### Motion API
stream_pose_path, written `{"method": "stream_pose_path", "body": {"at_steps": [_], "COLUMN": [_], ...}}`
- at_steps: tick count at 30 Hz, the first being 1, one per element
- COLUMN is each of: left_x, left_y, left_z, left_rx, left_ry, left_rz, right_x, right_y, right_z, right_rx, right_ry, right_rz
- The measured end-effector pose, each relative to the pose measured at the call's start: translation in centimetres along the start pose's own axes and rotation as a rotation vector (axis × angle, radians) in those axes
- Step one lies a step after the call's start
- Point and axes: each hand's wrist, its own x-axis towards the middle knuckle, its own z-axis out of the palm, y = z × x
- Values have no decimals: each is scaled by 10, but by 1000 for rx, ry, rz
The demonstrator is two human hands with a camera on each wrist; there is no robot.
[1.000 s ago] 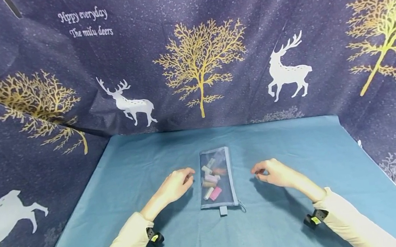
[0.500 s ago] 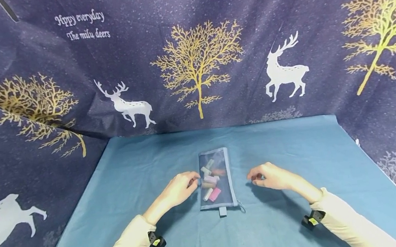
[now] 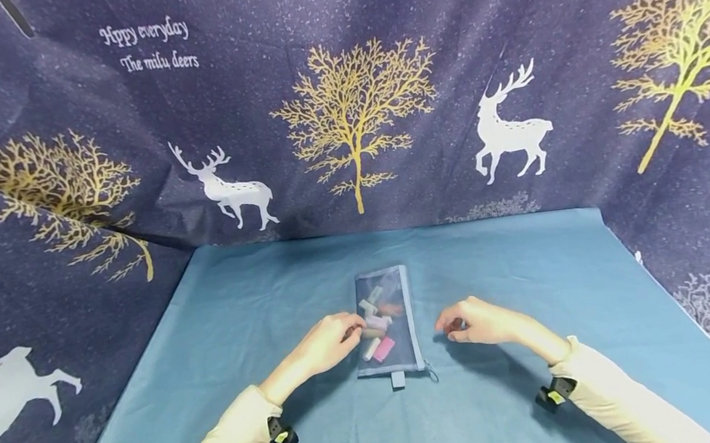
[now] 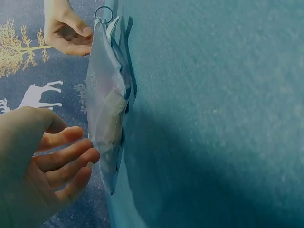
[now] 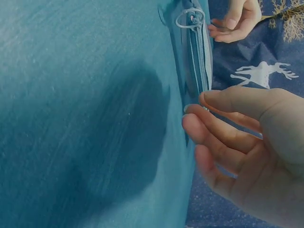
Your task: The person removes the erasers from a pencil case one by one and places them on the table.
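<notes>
A flat see-through mesh zipper pouch [image 3: 412, 321] lies on the blue cloth in the head view. Through the mesh show several small pastel pieces, among them a pink one [image 3: 383, 350] and a lilac one [image 3: 377, 323]; their exact kind is unclear. My left hand [image 3: 331, 341] is at the pouch's left edge, fingertips over or beside it, fingers loosely bent. Whether they touch it, I cannot tell. To the right of the zipper side, my right hand [image 3: 484, 320] hovers with loosely curved fingers and holds nothing. The zipper's pull ring [image 5: 190, 18] shows in the right wrist view.
Blue cloth [image 3: 506, 394] covers the table around the pouch. Behind and at the sides hangs a dark blue curtain [image 3: 415, 171] printed with white deer and golden trees. A small fabric tab [image 3: 398, 379] sticks out from the pouch's near edge.
My left hand has moved right, from beside the pouch to its left edge. The right hand has come left, closer to the zipper side. The pouch lies as before.
</notes>
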Motion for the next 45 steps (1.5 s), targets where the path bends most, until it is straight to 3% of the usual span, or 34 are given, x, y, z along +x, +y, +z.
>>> {"method": "stream_pose_path", "body": {"at_steps": [8,19,29,37,45], "left_x": [2,6,8,10,12], "left_y": [5,16,26,36,42], "left_z": [6,16,23,26,29], "left_rx": [-9,-63,1,94,112], "left_ry": [-2,-51,-64,-37,-51], "left_rz": [49,112,163,182,222], "right_x": [3,0,8,13,13], "right_y": [-1,-5,-12,-14,-21], "right_z": [6,13,17,23,24], "right_rx": [19,46,52,34,19], "right_ry": [-38,-74,-130,-108,-97], "right_rz": [1,-33,-18,-46,-102]}}
